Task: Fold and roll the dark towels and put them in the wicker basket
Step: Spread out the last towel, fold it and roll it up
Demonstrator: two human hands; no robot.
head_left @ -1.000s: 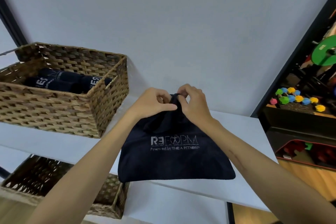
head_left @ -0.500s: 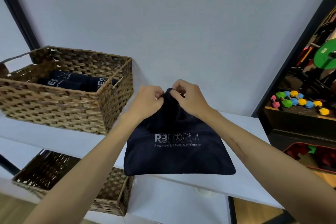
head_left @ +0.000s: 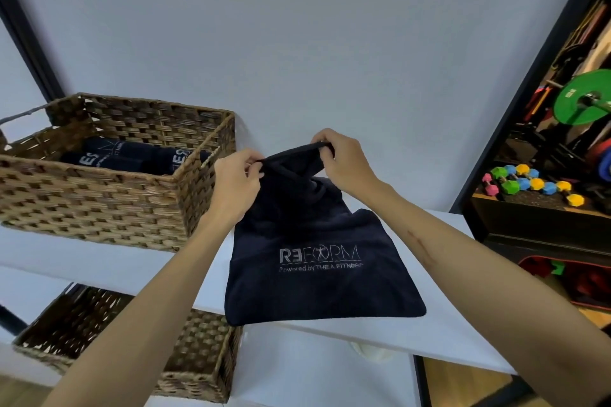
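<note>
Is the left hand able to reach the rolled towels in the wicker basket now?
Probably yes: the wicker basket is open-topped, right beside the left hand. But that hand is pinching the dark towel.

Towel (head_left: 317, 258) spread on shelf (head_left: 439, 334), near edge draped over shelf front, far edge lifted between left hand (head_left: 236, 183) and right hand (head_left: 347, 163). Wicker basket (head_left: 99, 195) stood on same shelf just left of towel, rolled towels (head_left: 132, 157) inside. Second basket (head_left: 195, 363) sat on lower shelf, beneath. Dumbbells (head_left: 532, 183) racked far right.
</note>
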